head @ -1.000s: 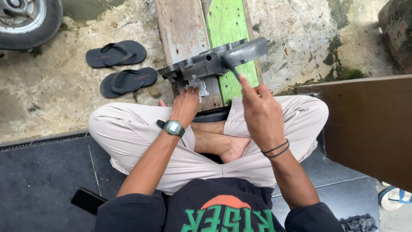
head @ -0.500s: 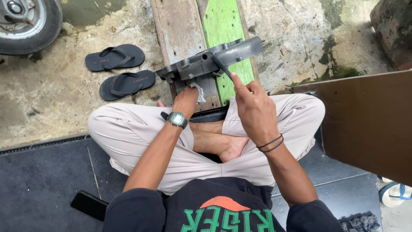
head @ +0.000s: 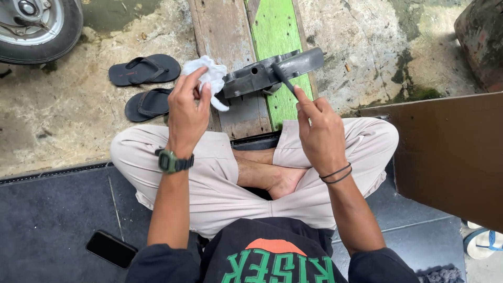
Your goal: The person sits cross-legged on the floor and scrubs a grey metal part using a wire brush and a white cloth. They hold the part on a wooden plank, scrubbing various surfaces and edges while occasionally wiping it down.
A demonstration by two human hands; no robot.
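Observation:
I sit cross-legged. A grey metal engine part (head: 264, 73) lies across a worn wooden plank (head: 215, 31) and a green board (head: 277, 31) in front of my knees. My right hand (head: 319, 133) holds a thin dark tool (head: 283, 78), whose tip rests on the part. My left hand (head: 187, 112), with a green watch on its wrist, is raised left of the part and pinches a crumpled white cloth (head: 209, 76).
Two dark flip-flops (head: 144, 71) lie on the concrete at the left, a wheel (head: 36, 26) at the top left. A brown board (head: 450, 152) stands at my right. A black phone (head: 111, 249) lies on the dark tile floor.
My left hand has lifted away from under the metal part and moved left, bringing the white cloth up with it. The right hand keeps the tool on the part.

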